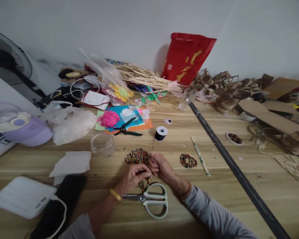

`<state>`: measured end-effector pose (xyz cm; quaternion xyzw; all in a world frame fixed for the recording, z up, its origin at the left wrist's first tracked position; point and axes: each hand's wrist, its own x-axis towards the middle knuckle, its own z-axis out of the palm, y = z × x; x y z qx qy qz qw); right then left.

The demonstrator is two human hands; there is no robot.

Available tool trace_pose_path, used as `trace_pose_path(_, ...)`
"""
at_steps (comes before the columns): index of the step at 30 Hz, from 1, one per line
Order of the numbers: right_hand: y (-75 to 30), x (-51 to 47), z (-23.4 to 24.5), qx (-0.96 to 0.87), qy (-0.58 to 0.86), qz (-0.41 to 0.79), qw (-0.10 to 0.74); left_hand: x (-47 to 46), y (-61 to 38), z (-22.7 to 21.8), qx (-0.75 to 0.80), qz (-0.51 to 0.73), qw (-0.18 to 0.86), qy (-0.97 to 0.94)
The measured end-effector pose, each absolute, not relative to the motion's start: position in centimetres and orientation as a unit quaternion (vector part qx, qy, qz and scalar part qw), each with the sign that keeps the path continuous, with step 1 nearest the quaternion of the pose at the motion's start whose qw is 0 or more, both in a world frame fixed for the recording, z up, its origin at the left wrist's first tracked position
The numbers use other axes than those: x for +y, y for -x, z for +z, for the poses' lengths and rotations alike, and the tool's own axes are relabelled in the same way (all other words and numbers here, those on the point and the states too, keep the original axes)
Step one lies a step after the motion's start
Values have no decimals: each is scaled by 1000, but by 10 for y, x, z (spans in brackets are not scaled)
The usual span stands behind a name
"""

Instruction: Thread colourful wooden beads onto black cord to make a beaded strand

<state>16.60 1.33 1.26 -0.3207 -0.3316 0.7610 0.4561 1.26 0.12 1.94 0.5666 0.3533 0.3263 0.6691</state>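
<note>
My left hand (133, 179) pinches a short strand of multicoloured beads (141, 186), which hangs below the fingers. Close beside it, my right hand (163, 167) is closed on a thin black cord (153, 144) that runs up to a spool of black cord (161, 133). The exact fingertip grip is too small to make out. Just beyond my hands lies a heap of multicoloured beads (137, 155). Scissors (156, 200) with pale handles rest under the hanging strand, blades pointing left. A coiled bead bracelet (188, 161) lies to the right of my right hand.
Dark pliers (128, 129) and pink yarn (109, 118) sit on coloured sheets. A clear round container (103, 144) stands at left, near a white power bank (23, 196) with a cable. Rightward are a patterned stick (200, 156), a black strip (229, 159) and cardboard (271, 116).
</note>
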Motion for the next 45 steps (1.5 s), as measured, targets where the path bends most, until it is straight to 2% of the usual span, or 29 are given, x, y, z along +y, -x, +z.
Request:
trace_pose_path(9, -169, 14, 12, -311, 293, 763, 484, 6, -12, 14, 401, 347, 671, -518)
trace_pose_path(22, -169, 10, 10, -337, 268, 768, 474, 5, -15, 4, 429, 349, 631, -544)
trace_pose_path(30, -170, 12, 7, -345, 269, 762, 478, 6, -16, 6, 392, 346, 646, -556)
trace_pose_path(45, -169, 8, 9, -418, 292, 731, 454, -1, -17, 11, 412, 332, 583, -616)
